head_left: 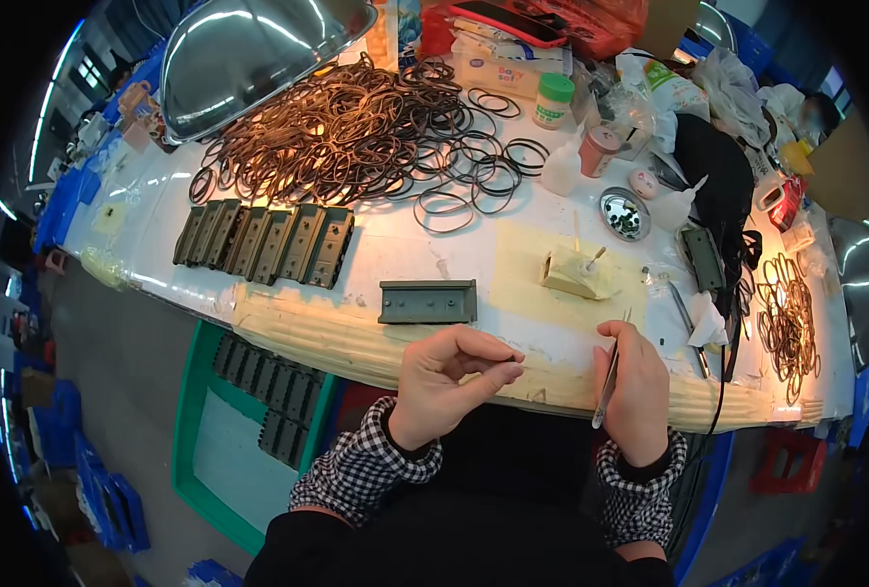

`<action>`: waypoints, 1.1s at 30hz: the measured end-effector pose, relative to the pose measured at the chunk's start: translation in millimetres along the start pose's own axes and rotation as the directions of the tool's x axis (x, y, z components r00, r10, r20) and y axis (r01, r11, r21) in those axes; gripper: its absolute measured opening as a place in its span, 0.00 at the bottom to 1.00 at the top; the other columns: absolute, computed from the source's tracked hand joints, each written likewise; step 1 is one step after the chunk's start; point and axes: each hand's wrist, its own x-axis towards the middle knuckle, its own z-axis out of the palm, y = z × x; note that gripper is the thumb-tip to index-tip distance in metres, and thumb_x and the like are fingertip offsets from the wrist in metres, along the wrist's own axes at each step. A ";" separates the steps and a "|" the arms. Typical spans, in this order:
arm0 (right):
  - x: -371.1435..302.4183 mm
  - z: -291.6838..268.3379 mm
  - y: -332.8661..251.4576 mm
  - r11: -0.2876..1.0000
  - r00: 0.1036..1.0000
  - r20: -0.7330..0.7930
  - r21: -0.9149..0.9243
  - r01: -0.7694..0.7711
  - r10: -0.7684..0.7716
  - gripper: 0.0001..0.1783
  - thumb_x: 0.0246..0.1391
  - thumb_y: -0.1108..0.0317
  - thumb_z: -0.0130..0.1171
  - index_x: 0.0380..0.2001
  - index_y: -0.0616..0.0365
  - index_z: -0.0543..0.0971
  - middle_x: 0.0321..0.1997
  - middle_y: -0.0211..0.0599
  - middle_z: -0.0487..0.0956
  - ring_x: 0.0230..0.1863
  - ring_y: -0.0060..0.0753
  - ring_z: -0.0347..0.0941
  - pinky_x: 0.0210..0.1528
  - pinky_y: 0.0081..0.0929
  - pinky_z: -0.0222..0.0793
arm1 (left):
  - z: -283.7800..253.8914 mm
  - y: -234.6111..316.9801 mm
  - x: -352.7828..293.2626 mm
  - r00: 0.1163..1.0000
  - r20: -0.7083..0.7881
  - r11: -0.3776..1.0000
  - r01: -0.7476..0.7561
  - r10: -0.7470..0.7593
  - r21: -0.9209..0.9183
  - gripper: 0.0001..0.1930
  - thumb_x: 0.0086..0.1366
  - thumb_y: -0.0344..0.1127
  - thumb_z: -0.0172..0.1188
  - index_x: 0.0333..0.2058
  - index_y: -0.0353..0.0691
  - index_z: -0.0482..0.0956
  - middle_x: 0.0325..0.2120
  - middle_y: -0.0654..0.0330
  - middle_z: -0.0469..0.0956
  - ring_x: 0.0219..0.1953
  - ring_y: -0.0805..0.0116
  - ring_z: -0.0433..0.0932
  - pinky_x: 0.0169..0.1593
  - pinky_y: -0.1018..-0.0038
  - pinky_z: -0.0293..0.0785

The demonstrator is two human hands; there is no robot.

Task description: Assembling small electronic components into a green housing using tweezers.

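My left hand (454, 383) is over the table's front edge, thumb and forefinger pinched together. A tiny dark bit seems to show at the fingertips, too small to name. In my right hand (635, 391) is a pair of metal tweezers (606, 383), held upright along the fingers. Just beyond my left hand lies a dark green channel-shaped part (426, 302) with small studs along its inside. A yellowish block wrapped in tape (579, 272), with a thin stick poking out, sits beyond my right hand. Farther right is a small round metal dish (625, 213) of tiny dark pieces.
A row of similar green parts (263, 243) stands left, before a heap of dark rubber rings (327, 132) under a shiny lamp shade (258, 59). Bottles, bags and a pen-like tool (682, 308) crowd the right. A green bin (185, 421) with more parts is below left.
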 end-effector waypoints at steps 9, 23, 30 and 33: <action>-1.9 4.4 25.0 0.995 0.999 -0.043 -0.099 -0.007 0.002 0.21 0.49 0.82 0.49 0.50 0.69 0.69 0.38 0.52 0.76 0.40 0.54 0.73 0.42 0.42 0.71 | 4.9 -7.3 -6.7 0.997 0.052 0.929 -0.065 0.050 0.363 0.07 0.58 0.16 0.63 0.36 0.30 0.80 0.32 0.53 0.82 0.35 0.70 0.82 0.40 0.77 0.80; -11.0 -22.8 109.5 0.929 0.915 -0.388 -0.284 -0.236 0.114 0.08 0.52 0.71 0.61 0.37 0.59 0.78 0.32 0.40 0.74 0.38 0.46 0.70 0.40 0.39 0.68 | 16.8 -25.0 -18.4 0.888 0.211 0.380 -0.375 0.407 0.846 0.08 0.51 0.26 0.71 0.30 0.41 0.82 0.23 0.65 0.80 0.27 0.70 0.77 0.53 0.64 0.65; 0.2 -15.3 104.8 0.914 0.919 -0.393 -0.365 -0.177 0.021 0.05 0.53 0.72 0.59 0.33 0.60 0.78 0.33 0.39 0.74 0.38 0.45 0.70 0.40 0.38 0.68 | 5.0 -26.8 -26.7 0.883 0.235 0.221 -0.345 0.407 0.912 0.08 0.50 0.28 0.72 0.30 0.42 0.82 0.25 0.67 0.79 0.31 0.69 0.75 0.55 0.65 0.62; 3.1 -12.5 107.2 0.903 0.924 -0.382 -0.400 -0.156 -0.010 0.03 0.54 0.72 0.58 0.31 0.61 0.77 0.32 0.39 0.74 0.38 0.46 0.70 0.40 0.38 0.68 | 3.4 -25.2 -26.6 0.895 0.207 0.231 -0.315 0.394 0.921 0.08 0.48 0.29 0.72 0.28 0.42 0.83 0.25 0.67 0.78 0.33 0.67 0.73 0.50 0.66 0.63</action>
